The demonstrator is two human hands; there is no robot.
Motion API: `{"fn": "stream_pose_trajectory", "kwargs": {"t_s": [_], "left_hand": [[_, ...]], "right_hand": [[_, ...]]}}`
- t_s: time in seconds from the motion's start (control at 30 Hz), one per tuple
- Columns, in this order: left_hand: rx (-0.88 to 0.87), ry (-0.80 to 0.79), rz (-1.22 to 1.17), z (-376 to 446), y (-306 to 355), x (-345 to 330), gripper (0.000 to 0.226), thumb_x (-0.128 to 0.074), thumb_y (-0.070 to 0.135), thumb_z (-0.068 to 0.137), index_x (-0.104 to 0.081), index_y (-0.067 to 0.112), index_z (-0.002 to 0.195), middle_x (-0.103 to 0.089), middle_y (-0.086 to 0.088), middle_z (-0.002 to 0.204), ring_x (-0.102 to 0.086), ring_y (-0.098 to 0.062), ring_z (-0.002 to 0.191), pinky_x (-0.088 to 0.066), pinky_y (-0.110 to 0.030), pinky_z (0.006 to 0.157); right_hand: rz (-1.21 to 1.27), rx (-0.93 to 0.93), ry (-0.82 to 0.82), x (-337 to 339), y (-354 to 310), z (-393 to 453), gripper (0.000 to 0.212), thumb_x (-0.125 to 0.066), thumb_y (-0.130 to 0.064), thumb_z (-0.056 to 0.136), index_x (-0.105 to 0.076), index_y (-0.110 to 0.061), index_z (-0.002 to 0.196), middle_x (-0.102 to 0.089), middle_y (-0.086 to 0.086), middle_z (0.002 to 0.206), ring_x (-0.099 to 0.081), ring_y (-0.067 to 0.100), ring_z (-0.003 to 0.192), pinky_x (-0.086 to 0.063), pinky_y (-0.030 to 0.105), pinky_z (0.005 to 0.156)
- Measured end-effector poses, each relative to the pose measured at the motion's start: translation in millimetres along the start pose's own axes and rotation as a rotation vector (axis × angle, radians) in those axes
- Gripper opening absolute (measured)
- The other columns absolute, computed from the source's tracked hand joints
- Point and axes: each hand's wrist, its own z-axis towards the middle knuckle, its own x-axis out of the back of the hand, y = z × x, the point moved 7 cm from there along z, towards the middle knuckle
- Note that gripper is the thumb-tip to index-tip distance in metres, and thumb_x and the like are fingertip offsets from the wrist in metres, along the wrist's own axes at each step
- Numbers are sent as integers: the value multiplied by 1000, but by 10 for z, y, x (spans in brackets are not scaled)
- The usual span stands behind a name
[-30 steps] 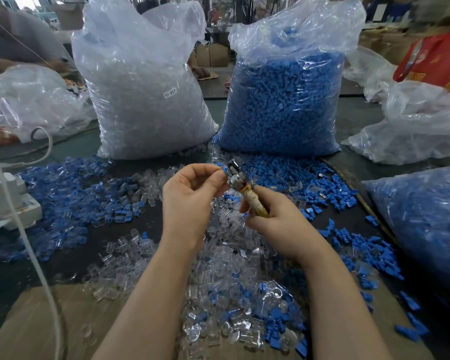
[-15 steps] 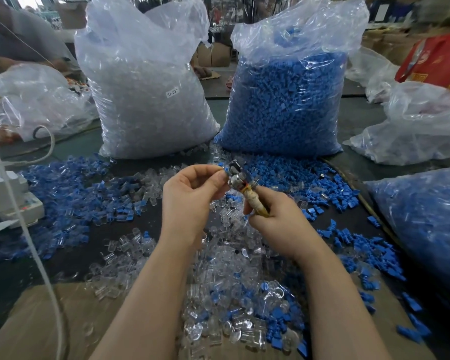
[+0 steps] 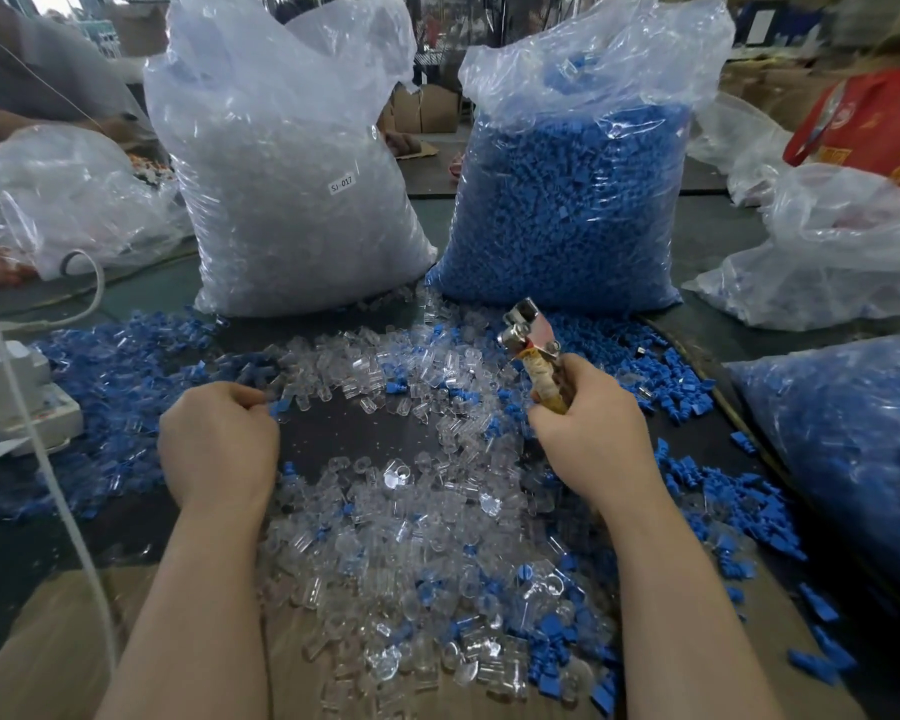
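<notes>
I log the right hand with its grip closed round the tool, long axis tilted up and away. The blue piece lies on the tabletop, well left of the tool, at the left hand's curled fingertips (pinched or only touched, I cannot tell). The left hand is nearer.

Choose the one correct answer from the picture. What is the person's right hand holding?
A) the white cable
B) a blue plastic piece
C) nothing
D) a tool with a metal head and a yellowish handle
D: the right hand has its fingers curled round the yellowish handle of the tool, whose metal head sticks up above the fist.
</notes>
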Motion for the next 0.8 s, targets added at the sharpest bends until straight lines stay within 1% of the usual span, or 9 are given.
{"fn": "stream_pose_trajectory", "kwargs": {"t_s": [0.13, 0.3, 0.37, 0.43, 0.53, 0.6, 0.67, 0.73, 0.8], "left_hand": [[-7, -40, 115, -21, -23, -63, 19, -61, 2, 90, -75, 4, 103, -70, -24, 100, -63, -44, 93, -52, -46, 75], [9, -184, 251, -25, -42, -178, 23, -60, 5, 90, -71, -2, 108, -62, -28, 109, -59, -46, 98, -43, -41, 69], [-27, -213, 378, -49, 14, -186, 28, -59, 12, 92, -67, -1, 116, -60, -27, 115, -56, -45, 103, -45, -43, 76], [-79, -180, 422, -64, 116, -154, 34, -59, 19, 93, -64, 4, 123, -60, -24, 121, -53, -43, 111, -46, -44, 86], [-164, -206, 173, -149, 344, -181, 32, -62, 21, 93, -66, 16, 125, -65, -13, 123, -57, -32, 111, -47, -43, 91], [-229, -331, -10, -282, 538, -295, 29, -65, 22, 92, -67, 22, 121, -69, -1, 117, -61, -16, 97, -48, -33, 88], [-335, -487, -95, -476, 754, -438, 32, -67, 26, 91, -65, 27, 123, -68, 7, 117, -57, -4, 88, -44, -24, 85], [-480, -636, -111, -702, 944, -582, 42, -66, 33, 91, -57, 33, 131, -59, 10, 126, -53, 2, 91, -42, -22, 90], [-593, -753, -109, -902, 1057, -710, 51, -64, 41, 90, -49, 38, 138, -47, 11, 138, -49, 1, 108, -34, -22, 98]], "right_hand": [[-44, -41, 30, 42, 58, 18, 12, -60, -25, 82, -50, -26, 78, -57, -10, 68, -51, 11, 63, -31, 28, 51], [-169, -102, 98, 130, 143, 0, 14, -58, -28, 87, -49, -23, 78, -55, -5, 67, -48, 13, 60, -28, 28, 48], [-222, -138, 91, 130, 179, -5, 17, -58, -29, 89, -49, -21, 77, -54, -4, 67, -46, 13, 59, -27, 27, 48], [-270, -163, 52, 106, 194, -9, 17, -57, -30, 89, -49, -21, 78, -53, -3, 69, -45, 14, 59, -27, 27, 48], [-321, -167, -8, 54, 191, -17, 15, -57, -31, 89, -50, -21, 81, -53, -3, 71, -44, 13, 59, -26, 27, 48], [-327, -166, -37, 29, 187, -20, 15, -57, -31, 89, -48, -22, 80, -53, -4, 72, -44, 12, 60, -26, 28, 49], [-324, -160, -65, 3, 179, -17, 17, -57, -32, 88, -46, -22, 78, -53, -3, 73, -45, 14, 61, -28, 29, 50], [-328, -143, -96, -28, 158, -16, 15, -58, -32, 86, -48, -23, 80, -53, -4, 72, -48, 19, 64, -32, 31, 53], [-333, -109, -122, -66, 119, -23, 13, -58, -32, 84, -48, -24, 83, -51, -5, 72, -49, 24, 69, -33, 32, 57]]}}
